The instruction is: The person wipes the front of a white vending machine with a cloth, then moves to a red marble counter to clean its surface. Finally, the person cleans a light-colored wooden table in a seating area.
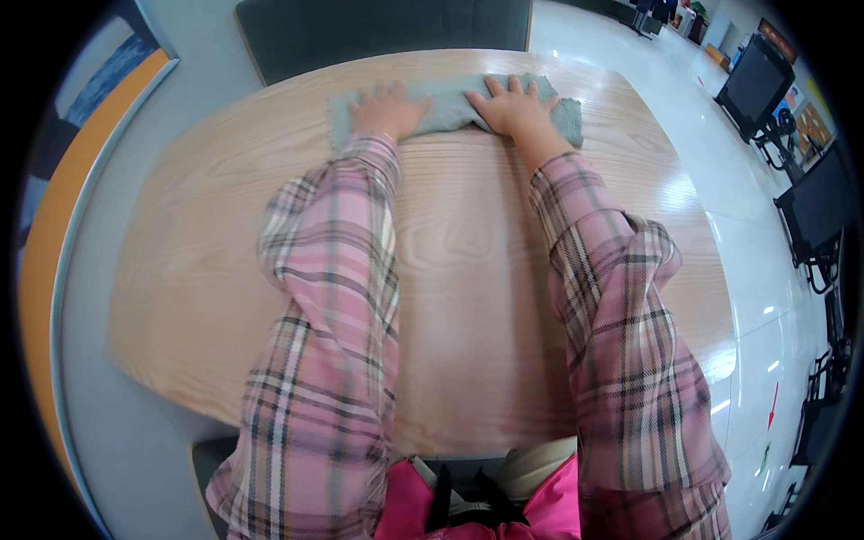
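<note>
A grey-green cloth (449, 108) lies spread crosswise near the far edge of a light wood-grain table (466, 256). My left hand (388, 111) rests palm down on the cloth's left part, fingers apart and slightly blurred. On its right part, my right hand (516, 108) also presses flat with spread fingers. Between the two hands the cloth's near edge is bunched, with a small raised fold beside my right thumb. Both arms reach forward over the tabletop in pink plaid sleeves.
Beyond the far table edge stands a dark seat back (385, 34) with a thin light-brown border. A grey wall (121, 229) with an orange-edged picture (74, 162) runs along the left. Black furniture (756, 84) lines the glossy tiled floor (695, 169) at right.
</note>
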A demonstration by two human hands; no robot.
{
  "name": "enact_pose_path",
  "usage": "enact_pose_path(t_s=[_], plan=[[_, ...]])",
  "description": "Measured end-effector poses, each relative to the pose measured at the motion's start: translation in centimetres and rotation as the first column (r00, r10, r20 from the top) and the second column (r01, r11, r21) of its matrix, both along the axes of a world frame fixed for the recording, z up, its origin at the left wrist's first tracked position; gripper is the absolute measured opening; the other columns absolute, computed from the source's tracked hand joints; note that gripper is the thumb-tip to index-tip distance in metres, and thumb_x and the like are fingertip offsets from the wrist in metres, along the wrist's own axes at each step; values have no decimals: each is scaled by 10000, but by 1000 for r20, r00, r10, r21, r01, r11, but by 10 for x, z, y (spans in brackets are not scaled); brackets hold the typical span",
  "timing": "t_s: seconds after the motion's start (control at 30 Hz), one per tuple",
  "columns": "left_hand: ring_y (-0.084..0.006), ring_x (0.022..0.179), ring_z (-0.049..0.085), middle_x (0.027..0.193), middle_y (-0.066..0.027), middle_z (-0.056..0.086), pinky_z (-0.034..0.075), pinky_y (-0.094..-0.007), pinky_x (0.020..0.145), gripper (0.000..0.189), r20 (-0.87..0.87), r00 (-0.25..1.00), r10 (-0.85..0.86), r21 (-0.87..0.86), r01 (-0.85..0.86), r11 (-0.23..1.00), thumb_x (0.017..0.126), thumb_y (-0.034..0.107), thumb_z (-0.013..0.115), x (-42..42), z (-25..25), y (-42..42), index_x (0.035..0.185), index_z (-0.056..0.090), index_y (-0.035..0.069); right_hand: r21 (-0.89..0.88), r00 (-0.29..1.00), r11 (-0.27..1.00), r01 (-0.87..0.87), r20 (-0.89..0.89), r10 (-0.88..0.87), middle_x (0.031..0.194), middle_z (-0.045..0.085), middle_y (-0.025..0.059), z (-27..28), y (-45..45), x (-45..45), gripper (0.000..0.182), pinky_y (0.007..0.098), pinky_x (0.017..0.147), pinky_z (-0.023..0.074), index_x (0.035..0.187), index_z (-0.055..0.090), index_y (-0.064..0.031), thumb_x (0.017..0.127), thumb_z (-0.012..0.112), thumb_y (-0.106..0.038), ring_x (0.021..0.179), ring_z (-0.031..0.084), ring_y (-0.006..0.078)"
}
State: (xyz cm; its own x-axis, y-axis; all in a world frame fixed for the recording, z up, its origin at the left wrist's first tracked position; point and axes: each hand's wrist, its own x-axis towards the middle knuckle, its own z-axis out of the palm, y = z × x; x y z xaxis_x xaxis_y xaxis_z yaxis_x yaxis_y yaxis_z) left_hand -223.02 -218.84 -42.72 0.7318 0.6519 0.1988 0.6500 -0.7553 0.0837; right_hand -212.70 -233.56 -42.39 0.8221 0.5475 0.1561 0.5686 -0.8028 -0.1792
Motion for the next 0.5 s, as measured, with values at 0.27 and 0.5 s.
enact_pose_path(t_s=[0.27,0.5], plan=[[-342,1370,177,1503,-55,188,129,-522,1093,745,21,999,-36,-42,37,998,837,660,314,7,10,17,1435,255,220,-11,999,1000,6,41,-5,1496,201,63,8,3,14,682,644,1051,37,1408,293,-327,829,267,-685,1381,145,323],[-338,1368,188,1504,-58,184,141,-498,1093,717,3,997,-73,-22,73,997,856,639,292,7,9,23,1436,253,221,30,996,999,22,82,-24,1484,239,74,1,4,10,630,662,1035,53,1389,342,-311,855,277,-640,1373,177,329]])
